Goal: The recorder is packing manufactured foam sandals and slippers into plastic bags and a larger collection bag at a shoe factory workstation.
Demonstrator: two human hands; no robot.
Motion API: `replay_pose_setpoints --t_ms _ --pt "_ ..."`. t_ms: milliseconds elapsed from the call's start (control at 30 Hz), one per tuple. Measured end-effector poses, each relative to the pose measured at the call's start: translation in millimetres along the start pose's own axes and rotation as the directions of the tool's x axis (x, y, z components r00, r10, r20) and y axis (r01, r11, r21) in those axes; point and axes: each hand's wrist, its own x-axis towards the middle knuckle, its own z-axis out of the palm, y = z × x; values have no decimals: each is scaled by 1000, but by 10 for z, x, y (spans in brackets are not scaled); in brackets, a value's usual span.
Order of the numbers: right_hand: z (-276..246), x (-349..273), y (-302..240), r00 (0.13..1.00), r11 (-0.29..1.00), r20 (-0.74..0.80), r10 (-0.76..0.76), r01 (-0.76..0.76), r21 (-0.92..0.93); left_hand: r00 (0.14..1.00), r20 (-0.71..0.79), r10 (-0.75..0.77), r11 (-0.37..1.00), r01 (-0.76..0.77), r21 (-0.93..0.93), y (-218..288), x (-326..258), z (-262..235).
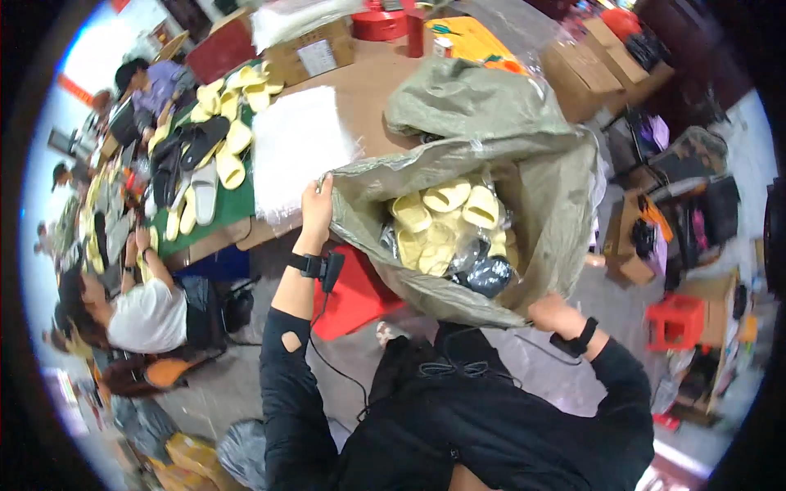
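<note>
A large grey-green woven sack (557,221) gapes open in front of me. My left hand (318,204) is closed on its rim at the left side. At the near right, my right hand (554,314) grips the rim too. Several pale yellow slippers (447,237) lie inside, some in clear plastic wrap, together with dark items in plastic bags (490,276) whose kind I cannot make out. How deep the sack is filled stays hidden.
Left of the sack, a stack of white plastic bags (296,151) lies on the brown table (370,98). Yellow, black and grey slippers (205,192) cover a green mat. Co-workers (151,315) sit along the left. A red stool (352,295) stands below the sack; cardboard boxes (585,74) are at right.
</note>
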Motion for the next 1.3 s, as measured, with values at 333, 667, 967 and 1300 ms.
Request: replay_pose_setpoints --t_ms 333,667,967,1300 --pt "85 -180 -628 796 785 -133 591 -605 -130 914 328 -238 945 295 -139 117 -371 -413" --pt "-330 -77 -1299 566 808 -717 408 -590 -6 905 422 -58 936 197 -293 73 -808 -659" --pt "-774 828 -2853 573 706 -713 -403 691 156 898 425 -118 993 108 48 -623 -1853 -1775" --pt "-680 1359 -3275 669 715 -458 -585 692 98 951 129 -281 957 287 -33 -831 -2976 -2514"
